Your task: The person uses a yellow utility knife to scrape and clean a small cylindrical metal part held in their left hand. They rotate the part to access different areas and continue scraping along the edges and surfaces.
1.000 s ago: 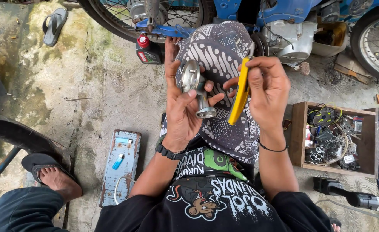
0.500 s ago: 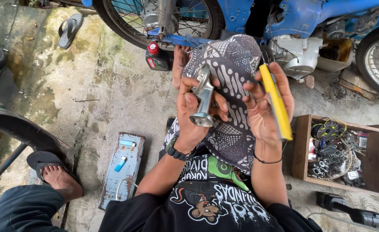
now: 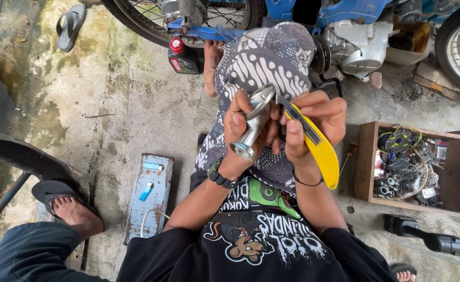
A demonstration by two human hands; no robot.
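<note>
While left hand [image 3: 239, 137] grips metal part [image 3: 253, 124], right hand [image 3: 309, 125] presses yellow knife [image 3: 317, 146] against it.

Metal part [image 3: 253, 122], frame centre: bare silvery metal, smooth with a dull shine.
Knife [image 3: 313, 138]: glossy yellow plastic body, grey metal blade.
Patterned cloth [image 3: 264, 68]: soft matt fabric.
Box [image 3: 366, 162], right edge: rough unpainted wood.
Ground [image 3: 136, 104]: rough, stained concrete.
Flat case [image 3: 149, 196], lower left: probably painted metal, worn and scuffed.
</note>
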